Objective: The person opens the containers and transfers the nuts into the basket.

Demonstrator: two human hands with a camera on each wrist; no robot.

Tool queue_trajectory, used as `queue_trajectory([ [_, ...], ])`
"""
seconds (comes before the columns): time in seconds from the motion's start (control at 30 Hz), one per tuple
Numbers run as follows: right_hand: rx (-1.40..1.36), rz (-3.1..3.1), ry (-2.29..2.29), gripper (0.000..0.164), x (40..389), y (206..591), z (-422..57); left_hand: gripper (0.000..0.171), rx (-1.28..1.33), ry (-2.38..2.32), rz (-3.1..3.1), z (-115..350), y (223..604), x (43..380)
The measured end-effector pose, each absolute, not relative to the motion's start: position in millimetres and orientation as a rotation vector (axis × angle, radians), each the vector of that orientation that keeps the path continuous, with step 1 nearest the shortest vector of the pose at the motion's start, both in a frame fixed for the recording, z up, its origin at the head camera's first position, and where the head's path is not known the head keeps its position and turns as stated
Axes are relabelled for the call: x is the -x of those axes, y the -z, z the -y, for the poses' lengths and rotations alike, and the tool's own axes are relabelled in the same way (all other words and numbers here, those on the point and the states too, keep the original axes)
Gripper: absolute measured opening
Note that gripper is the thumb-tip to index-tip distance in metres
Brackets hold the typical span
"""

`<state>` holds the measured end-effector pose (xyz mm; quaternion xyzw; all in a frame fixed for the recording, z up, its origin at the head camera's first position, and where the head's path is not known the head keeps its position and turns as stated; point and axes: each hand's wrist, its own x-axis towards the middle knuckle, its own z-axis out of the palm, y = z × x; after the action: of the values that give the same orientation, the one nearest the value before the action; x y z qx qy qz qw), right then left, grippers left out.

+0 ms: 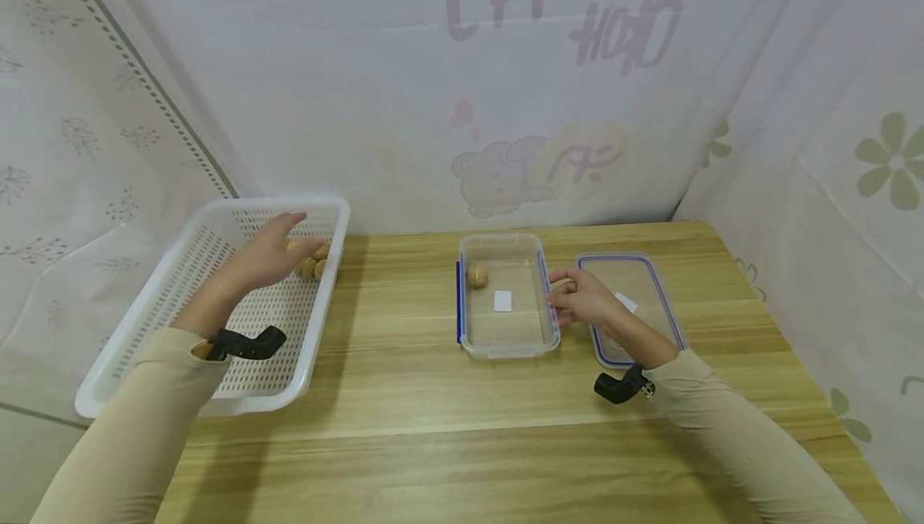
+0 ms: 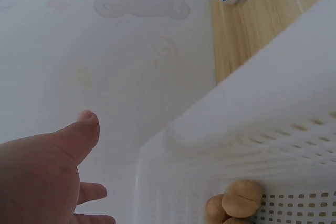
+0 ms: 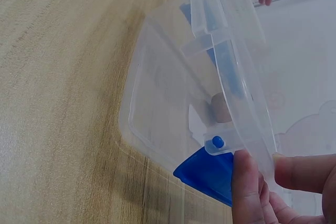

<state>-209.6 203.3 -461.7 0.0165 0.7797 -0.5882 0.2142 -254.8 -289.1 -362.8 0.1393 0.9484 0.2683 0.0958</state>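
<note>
My left hand (image 1: 267, 255) hovers over the white plastic basket (image 1: 318, 339), fingers loosely spread and nothing held. Several walnuts (image 2: 242, 199) lie in a far corner of that basket, partly hidden by the hand in the head view. On the right, my right hand (image 1: 583, 298) pinches the right rim of a clear plastic food container (image 1: 505, 331) between thumb and fingers, beside a blue side latch (image 3: 207, 174). The container stands uncovered on the table. A single walnut (image 1: 476, 275) sits inside it near the left wall, with a small white label on the base.
A clear lid with a blue seal (image 1: 628, 271) lies on the wooden table (image 1: 404, 396) right of the container, partly under my right forearm. Printed cloth (image 1: 390, 107) hangs behind the table and along both sides. The basket's tall walls rise around my left hand's area.
</note>
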Motion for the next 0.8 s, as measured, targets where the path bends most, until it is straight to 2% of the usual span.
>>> queue_trajectory([
  [0.43, -0.035, -2.161, 1.632, 0.044, 209, 461, -203, 0.081, -0.504, -0.534, -2.89, 256, 353, 249],
  [0.8, -0.043, -2.169, 1.625, 0.044, 209, 461, -203, 0.081, -0.463, -0.376, -2.925, 221, 351, 246],
])
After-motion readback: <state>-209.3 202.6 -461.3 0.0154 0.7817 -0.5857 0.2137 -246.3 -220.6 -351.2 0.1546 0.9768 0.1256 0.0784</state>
